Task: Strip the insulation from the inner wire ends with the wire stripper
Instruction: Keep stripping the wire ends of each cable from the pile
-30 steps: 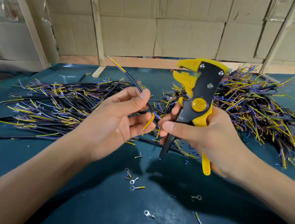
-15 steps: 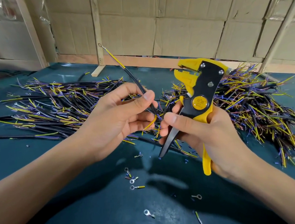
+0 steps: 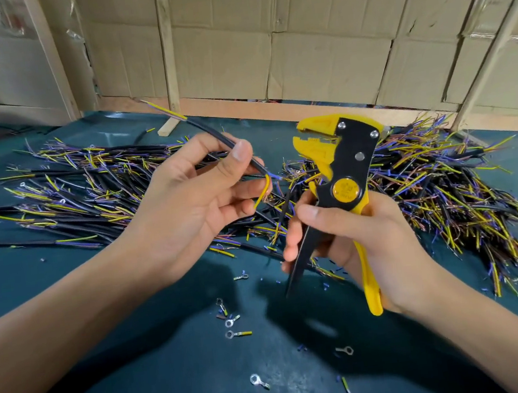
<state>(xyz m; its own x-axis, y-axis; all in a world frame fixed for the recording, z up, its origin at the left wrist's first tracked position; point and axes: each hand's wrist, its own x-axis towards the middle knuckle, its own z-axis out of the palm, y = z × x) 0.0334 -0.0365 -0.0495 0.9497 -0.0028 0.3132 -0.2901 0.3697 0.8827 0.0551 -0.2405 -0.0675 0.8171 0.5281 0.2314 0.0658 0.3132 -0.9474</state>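
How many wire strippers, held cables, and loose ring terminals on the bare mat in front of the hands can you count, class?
Wire stripper: 1
Held cable: 1
Loose ring terminals: 7
Total: 9

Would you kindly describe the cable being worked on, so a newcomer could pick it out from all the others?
Start at the teal table heaped with cut cables. Above it, the left hand pinches one black cable between thumb and fingers, beside the yellow wire stripper in the right hand. It alone is lifted off the heap, yellow and blue inner wires curling from its near end.
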